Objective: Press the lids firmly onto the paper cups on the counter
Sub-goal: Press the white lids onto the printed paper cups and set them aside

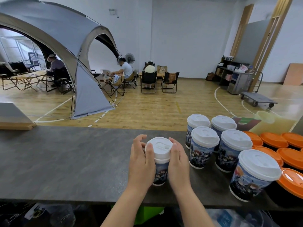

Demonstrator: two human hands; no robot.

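A printed paper cup (161,172) is stood upright on the dark counter (65,161) near its front edge, and it is clasped from both sides: the left hand (141,159) is curled round its left side with the thumb laid on the rim of the white lid (159,147), while the right hand (177,158) is wrapped round its right side. To the right, five lidded cups (204,147) are grouped upright, with orange lids (275,140) laid flat beyond them. Farther off, a grey tent (65,46) is pitched on the wooden floor.
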